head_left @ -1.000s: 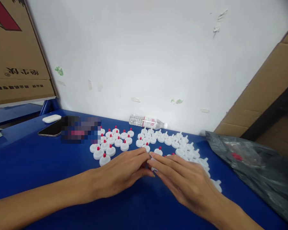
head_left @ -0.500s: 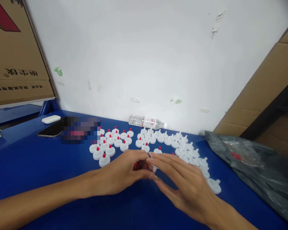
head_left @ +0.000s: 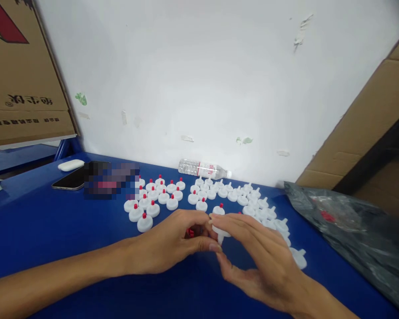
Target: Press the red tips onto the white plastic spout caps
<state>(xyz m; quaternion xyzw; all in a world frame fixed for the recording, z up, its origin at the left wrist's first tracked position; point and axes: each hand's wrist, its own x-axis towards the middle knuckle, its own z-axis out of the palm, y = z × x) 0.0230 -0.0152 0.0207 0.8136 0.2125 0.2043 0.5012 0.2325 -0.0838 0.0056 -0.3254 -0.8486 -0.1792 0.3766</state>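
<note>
Many red-tipped caps (head_left: pixel 144 223) are done near the table's (head_left: pixel 69 217) back edge; bare caps (head_left: pixel 281 225) are left. Red pieces (head_left: pixel 190 232) are clasped by the left hand (head_left: pixel 173 239); one inverted cap (head_left: pixel 222 232) is part-covered by the right hand (head_left: pixel 266 252), grip unclear.

head view | forward, down — blue table (head_left: pixel 173 292) near, wall (head_left: pixel 202 88) beyond

The held white cap (head_left: pixel 222 231) and red pieces (head_left: pixel 190 232) are partly hidden.
</note>
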